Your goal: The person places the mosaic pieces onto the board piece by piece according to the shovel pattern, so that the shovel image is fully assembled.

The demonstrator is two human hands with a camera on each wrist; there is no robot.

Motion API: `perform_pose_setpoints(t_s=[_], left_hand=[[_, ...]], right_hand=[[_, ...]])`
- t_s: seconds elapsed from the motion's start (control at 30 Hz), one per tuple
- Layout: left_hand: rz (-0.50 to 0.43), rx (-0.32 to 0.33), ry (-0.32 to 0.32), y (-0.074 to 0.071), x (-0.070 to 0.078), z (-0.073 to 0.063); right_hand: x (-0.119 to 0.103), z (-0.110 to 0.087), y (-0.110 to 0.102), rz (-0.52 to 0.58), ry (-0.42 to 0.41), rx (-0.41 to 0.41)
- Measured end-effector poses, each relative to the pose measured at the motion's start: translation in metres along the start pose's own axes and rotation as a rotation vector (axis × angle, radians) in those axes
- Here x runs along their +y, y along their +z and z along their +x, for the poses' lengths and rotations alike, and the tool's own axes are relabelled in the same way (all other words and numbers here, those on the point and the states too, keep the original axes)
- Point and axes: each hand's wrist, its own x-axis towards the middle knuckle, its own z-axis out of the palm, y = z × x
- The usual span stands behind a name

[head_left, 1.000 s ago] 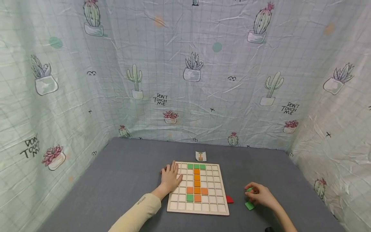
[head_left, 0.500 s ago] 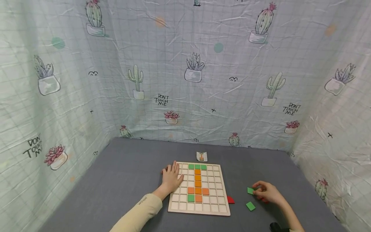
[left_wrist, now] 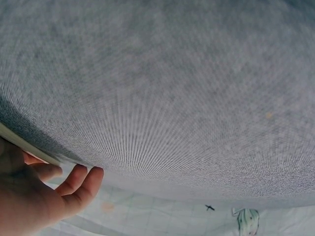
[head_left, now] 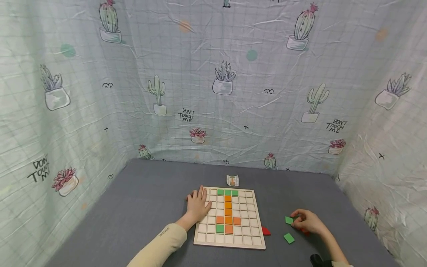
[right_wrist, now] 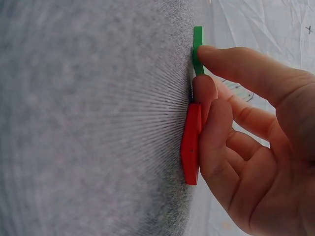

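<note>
My left hand [head_left: 197, 208] rests on the left edge of a pale wooden grid board [head_left: 229, 240], fingers spread and the thumb over the squares. In the left wrist view, fingertips reach past the rim. Green, orange and salmon square tiles sit in the board's middle columns. To the right, my right hand [head_left: 308, 221] pinches the right edge of a green tile [head_left: 288, 220] at table level. The thumb and a curled finger meet at this tile in the right wrist view. A red piece [right_wrist: 191, 147] lies beside the curled fingers, mostly hidden from the head view.
Another green tile [head_left: 289, 238] lies on the grey table just nearer than the right hand. A red piece [head_left: 265, 231] pokes out at the board's right edge. Behind the board is a small pattern card [head_left: 232, 180]. Cactus-print cloth [head_left: 230, 129] hangs around the table.
The right hand has shifted a little rightward, so the green tile it half covered now shows. The left hand keeps its place on the board.
</note>
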Motion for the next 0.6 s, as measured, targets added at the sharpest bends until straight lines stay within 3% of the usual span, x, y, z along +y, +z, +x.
perform_pose_setpoints(t_s=[0.6], left_hand=[[0.009,-0.024,-0.011,0.002,0.000,0.001]], right_hand=[[-0.008,0.012,0.005,-0.087,0.037,0.053]])
